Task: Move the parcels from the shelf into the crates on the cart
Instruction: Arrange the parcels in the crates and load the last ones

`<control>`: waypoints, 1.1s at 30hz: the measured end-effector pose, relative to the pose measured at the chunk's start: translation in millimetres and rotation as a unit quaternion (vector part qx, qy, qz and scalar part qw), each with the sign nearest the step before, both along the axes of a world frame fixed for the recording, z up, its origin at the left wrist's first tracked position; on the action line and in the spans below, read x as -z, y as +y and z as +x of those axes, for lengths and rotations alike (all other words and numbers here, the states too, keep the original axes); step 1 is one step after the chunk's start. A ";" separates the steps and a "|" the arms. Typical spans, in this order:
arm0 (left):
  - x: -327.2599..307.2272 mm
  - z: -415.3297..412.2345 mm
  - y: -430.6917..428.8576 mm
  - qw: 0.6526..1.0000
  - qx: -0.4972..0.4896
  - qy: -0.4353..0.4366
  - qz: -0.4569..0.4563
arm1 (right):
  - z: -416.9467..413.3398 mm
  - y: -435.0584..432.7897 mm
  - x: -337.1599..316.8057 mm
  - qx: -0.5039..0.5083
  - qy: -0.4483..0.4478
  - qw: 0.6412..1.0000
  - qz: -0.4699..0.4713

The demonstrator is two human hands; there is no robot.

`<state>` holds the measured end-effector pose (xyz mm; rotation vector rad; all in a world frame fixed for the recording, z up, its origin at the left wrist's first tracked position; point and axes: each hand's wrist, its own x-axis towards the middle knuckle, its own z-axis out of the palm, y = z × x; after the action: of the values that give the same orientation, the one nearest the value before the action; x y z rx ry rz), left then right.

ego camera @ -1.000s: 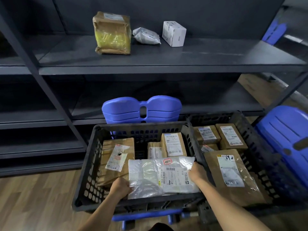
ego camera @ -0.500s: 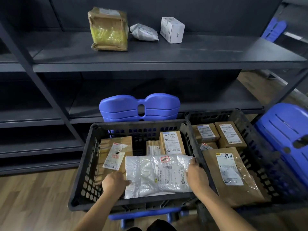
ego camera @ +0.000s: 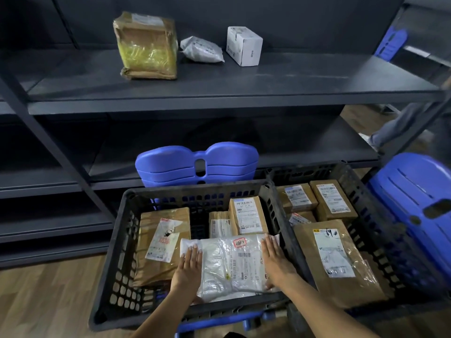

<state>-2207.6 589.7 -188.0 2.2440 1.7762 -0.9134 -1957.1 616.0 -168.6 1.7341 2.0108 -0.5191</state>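
Pressing label-up parcel, left hand, right hand, long axis crosswise

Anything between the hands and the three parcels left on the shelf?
Nothing visible. Left hand and right hand lie flat on the white bag; open air up to the taped box, grey bag and white box.

Two bare forearms
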 end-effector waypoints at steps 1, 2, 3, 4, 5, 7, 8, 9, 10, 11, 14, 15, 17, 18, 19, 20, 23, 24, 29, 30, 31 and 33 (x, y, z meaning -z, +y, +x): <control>2.5 -0.3 0.0 1.000 0.005 -0.001 -0.002 | 0.8 1.4 -0.3 -0.001 0.006 1.000 -0.009; 5.4 -1.0 0.6 1.000 0.007 -0.003 -0.004 | 1.8 3.2 -0.3 -0.001 0.012 1.000 -0.019; 8.8 -2.2 1.1 1.000 0.006 -0.007 -0.002 | 2.8 4.7 -0.1 -0.003 0.014 1.000 -0.027; 11.7 -3.3 1.6 1.000 0.006 -0.012 -0.002 | 3.5 5.8 0.3 -0.008 0.012 0.999 -0.034; 13.6 -4.4 1.8 1.000 0.006 -0.016 -0.006 | 4.0 6.4 0.8 -0.012 0.008 0.999 -0.040; 16.2 -5.4 3.2 1.000 0.011 -0.013 -0.026 | 5.0 8.0 3.0 -0.017 0.004 0.999 -0.043; 17.6 -5.2 3.9 0.999 0.015 -0.007 -0.032 | 5.5 8.8 3.9 -0.020 0.004 0.999 -0.044; 18.2 -4.3 4.2 0.999 0.016 0.000 -0.034 | 5.6 9.4 4.5 -0.023 0.007 0.999 -0.047; 19.0 -3.3 4.6 0.999 0.015 0.007 -0.031 | 5.9 10.2 5.1 -0.022 0.013 0.998 -0.050; 19.7 -1.8 4.5 0.999 0.012 0.014 -0.028 | 6.4 11.1 5.7 -0.019 0.020 0.998 -0.053; 19.1 -0.2 4.0 0.999 0.009 0.013 -0.031 | 7.7 11.5 7.6 -0.006 0.037 0.998 -0.051; 17.8 -1.6 3.2 0.999 0.009 0.006 -0.031 | 7.6 10.7 7.9 -0.003 0.040 0.998 -0.048; 14.2 -4.7 2.2 0.999 0.008 -0.013 -0.031 | 6.6 8.0 7.0 -0.002 0.040 0.998 -0.041; 11.7 -5.5 1.5 0.999 0.005 -0.022 -0.031 | 5.8 6.7 5.5 -0.005 0.035 0.999 -0.036; 8.2 -5.7 0.7 0.999 0.001 -0.032 -0.029 | 4.7 5.9 3.3 -0.010 0.029 0.999 -0.032; 3.6 -5.7 0.1 0.999 -0.003 -0.040 -0.024 | 3.6 5.2 0.2 -0.014 0.028 0.999 -0.029; -13.5 -6.9 0.0 0.999 -0.003 -0.054 0.001 | -0.3 2.6 -13.5 -0.011 0.034 0.999 -0.020; -20.5 -7.4 0.2 0.998 -0.002 -0.055 0.007 | -1.3 1.6 -20.4 -0.012 0.034 0.999 -0.018; -59.1 -16.4 4.9 0.997 -0.015 -0.073 0.026 | -11.2 5.2 -62.9 -0.028 0.047 0.999 -0.002; -66.6 -19.3 5.6 0.997 -0.015 -0.073 0.029 | -14.6 6.3 -71.9 -0.030 0.047 0.998 -0.001; -74.1 -22.2 6.0 0.997 -0.016 -0.072 0.032 | -18.2 7.5 -80.3 -0.031 0.048 0.998 0.001; -88.2 -28.5 6.4 0.997 -0.021 -0.071 0.037 | -25.2 9.6 -95.7 -0.038 0.049 0.998 0.010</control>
<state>-2236.1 596.1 -99.8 2.2435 1.8141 -0.6722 -1982.3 625.6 -72.9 1.6650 2.1480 -0.5716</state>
